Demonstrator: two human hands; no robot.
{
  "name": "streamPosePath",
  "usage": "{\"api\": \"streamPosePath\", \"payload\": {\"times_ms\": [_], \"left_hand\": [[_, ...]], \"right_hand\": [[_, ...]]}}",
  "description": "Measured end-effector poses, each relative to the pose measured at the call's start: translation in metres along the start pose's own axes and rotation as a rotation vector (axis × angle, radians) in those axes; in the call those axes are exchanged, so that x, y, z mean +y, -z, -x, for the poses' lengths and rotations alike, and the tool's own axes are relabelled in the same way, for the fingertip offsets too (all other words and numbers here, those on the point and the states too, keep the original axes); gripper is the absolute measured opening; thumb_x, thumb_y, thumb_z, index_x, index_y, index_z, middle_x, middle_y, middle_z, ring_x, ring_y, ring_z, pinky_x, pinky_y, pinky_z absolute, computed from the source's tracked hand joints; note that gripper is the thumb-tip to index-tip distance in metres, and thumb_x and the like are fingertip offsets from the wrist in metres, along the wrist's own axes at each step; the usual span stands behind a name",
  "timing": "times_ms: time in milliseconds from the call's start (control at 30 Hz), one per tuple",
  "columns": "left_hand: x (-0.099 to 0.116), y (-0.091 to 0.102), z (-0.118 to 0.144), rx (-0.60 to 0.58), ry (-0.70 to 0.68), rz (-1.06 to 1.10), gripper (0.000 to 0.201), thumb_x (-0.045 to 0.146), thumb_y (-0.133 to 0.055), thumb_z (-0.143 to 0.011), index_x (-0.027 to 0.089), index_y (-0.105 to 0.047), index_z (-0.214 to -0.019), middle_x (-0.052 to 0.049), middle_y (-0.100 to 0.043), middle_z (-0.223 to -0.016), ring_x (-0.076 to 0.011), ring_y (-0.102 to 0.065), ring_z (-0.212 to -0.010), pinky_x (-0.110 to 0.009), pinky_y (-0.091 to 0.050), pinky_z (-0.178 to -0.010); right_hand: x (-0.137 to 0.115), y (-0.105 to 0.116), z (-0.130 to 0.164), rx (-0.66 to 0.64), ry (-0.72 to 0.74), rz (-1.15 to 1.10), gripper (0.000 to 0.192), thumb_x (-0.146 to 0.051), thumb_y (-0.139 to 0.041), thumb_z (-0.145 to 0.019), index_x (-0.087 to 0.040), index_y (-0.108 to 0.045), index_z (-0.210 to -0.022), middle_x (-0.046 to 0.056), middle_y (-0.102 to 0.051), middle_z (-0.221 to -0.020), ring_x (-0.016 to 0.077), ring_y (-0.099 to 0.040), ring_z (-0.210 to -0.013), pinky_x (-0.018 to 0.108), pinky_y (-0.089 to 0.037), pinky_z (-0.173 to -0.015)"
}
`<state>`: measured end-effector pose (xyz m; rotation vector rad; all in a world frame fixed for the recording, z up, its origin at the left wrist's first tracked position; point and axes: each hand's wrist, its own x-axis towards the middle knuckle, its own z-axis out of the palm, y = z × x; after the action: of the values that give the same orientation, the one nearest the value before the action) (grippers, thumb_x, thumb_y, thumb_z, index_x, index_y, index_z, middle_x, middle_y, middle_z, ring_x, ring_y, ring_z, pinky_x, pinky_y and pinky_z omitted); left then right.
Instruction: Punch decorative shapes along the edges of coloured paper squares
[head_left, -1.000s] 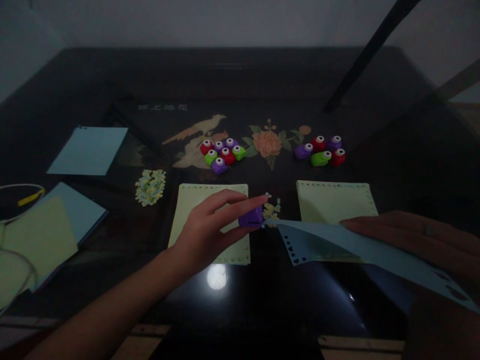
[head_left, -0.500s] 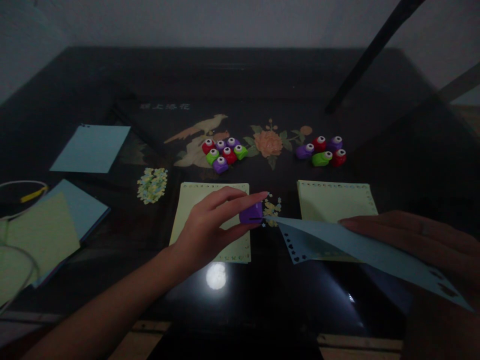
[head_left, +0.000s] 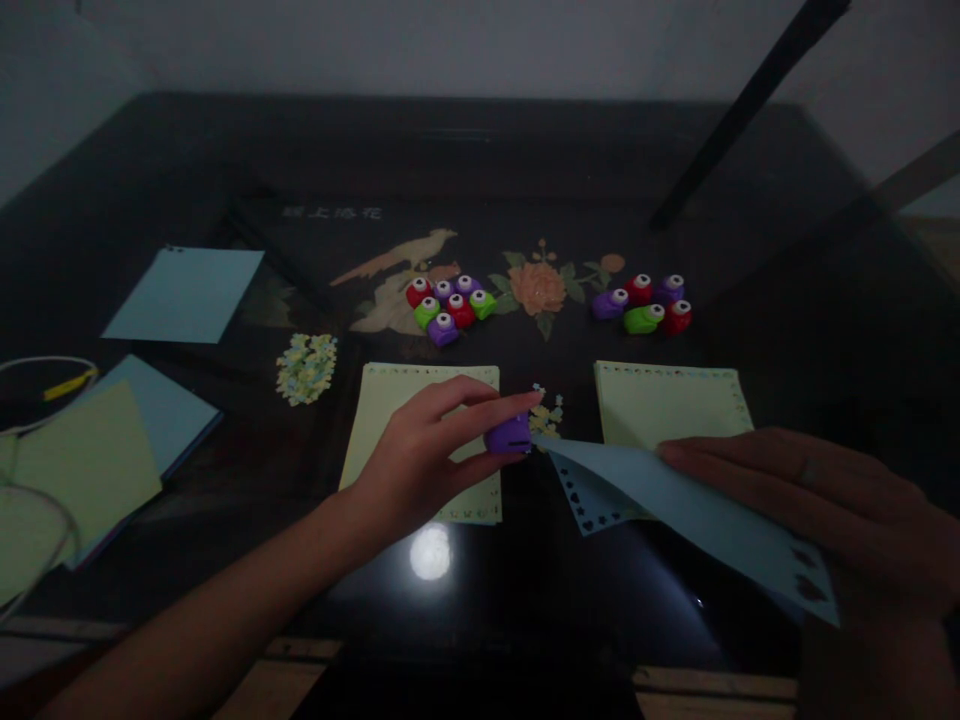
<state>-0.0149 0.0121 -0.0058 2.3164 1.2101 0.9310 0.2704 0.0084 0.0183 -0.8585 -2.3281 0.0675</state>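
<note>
My left hand [head_left: 435,440] grips a purple craft punch [head_left: 508,434] between fingers and thumb, its dark slot turned to the right. Bent upward in my right hand [head_left: 810,490] is a light blue paper sheet [head_left: 675,490] with punched shapes along its edges. The sheet's near corner touches or almost touches the punch's slot; I cannot tell if it is inside. Tiny punched paper pieces [head_left: 550,415] lie just behind the punch. A stack of pale green sheets [head_left: 420,390] with punched borders lies under my left hand, and another pale green stack [head_left: 667,400] lies behind the blue sheet.
Two clusters of coloured punches, one mid-table [head_left: 457,310] and one at right [head_left: 643,318], stand farther back. A heap of paper cut-outs [head_left: 306,368], a blue sheet [head_left: 184,295], more loose sheets [head_left: 82,470] and a white cable [head_left: 56,520] are at left. A dark pole [head_left: 750,110] slants at back right.
My right hand has moved left with the blue sheet, whose far end has swung inward. My left hand and the purple punch have shifted slightly right.
</note>
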Motion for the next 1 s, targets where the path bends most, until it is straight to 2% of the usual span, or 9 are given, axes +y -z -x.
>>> {"api": "streamPosePath", "payload": {"times_ms": [133,267,533,800,1000], "left_hand": [[0.0002,-0.0005,0.0001,-0.006,0.0,0.01,0.038,0.026,-0.063,-0.08,0.024,-0.058,-0.118,-0.004,-0.062,-0.094,-0.0127,-0.059,-0.085,-0.025,-0.05,-0.075],[0.0016,-0.0007,0.0,-0.006,0.0,0.017,0.038,0.025,-0.063,-0.08,0.024,-0.059,-0.117,-0.003,-0.061,-0.093,-0.0124,-0.058,-0.083,-0.025,-0.05,-0.073],[0.0026,-0.001,-0.0007,-0.033,0.008,0.05,0.037,0.024,-0.063,-0.08,0.025,-0.059,-0.117,-0.002,-0.059,-0.092,-0.0118,-0.057,-0.081,-0.024,-0.049,-0.071],[0.0031,-0.0016,0.0004,-0.047,-0.001,0.046,0.038,0.022,-0.063,-0.08,0.027,-0.058,-0.118,-0.002,-0.056,-0.092,-0.0121,-0.056,-0.082,-0.024,-0.05,-0.071],[-0.0005,-0.0046,0.0028,-0.085,-0.063,-0.013,0.041,0.022,-0.061,-0.081,0.029,-0.056,-0.121,-0.003,-0.055,-0.092,-0.0128,-0.056,-0.084,-0.025,-0.05,-0.073]], "right_hand": [[-0.0007,0.0011,0.001,-0.04,0.022,0.03,0.041,-0.008,-0.047,-0.086,-0.029,-0.06,-0.119,0.002,-0.071,-0.093,0.0142,-0.067,-0.08,0.024,-0.054,-0.062],[-0.0021,0.0039,0.0032,-0.085,-0.01,0.012,0.047,-0.007,-0.042,-0.088,-0.03,-0.052,-0.128,0.003,-0.071,-0.095,0.0159,-0.067,-0.081,0.028,-0.054,-0.064],[-0.0012,0.005,0.0036,-0.09,0.019,0.013,0.048,-0.005,-0.048,-0.084,-0.029,-0.055,-0.125,0.003,-0.07,-0.095,0.0154,-0.067,-0.081,0.026,-0.055,-0.065],[-0.0025,0.0028,-0.0001,-0.072,0.015,-0.014,0.04,-0.007,-0.043,-0.087,-0.027,-0.06,-0.118,0.003,-0.07,-0.091,0.0128,-0.067,-0.076,0.022,-0.054,-0.062],[-0.0028,0.0018,0.0006,-0.118,-0.014,-0.013,0.035,-0.008,-0.044,-0.087,-0.025,-0.063,-0.111,0.003,-0.07,-0.091,0.0138,-0.067,-0.076,0.023,-0.054,-0.061]]}}
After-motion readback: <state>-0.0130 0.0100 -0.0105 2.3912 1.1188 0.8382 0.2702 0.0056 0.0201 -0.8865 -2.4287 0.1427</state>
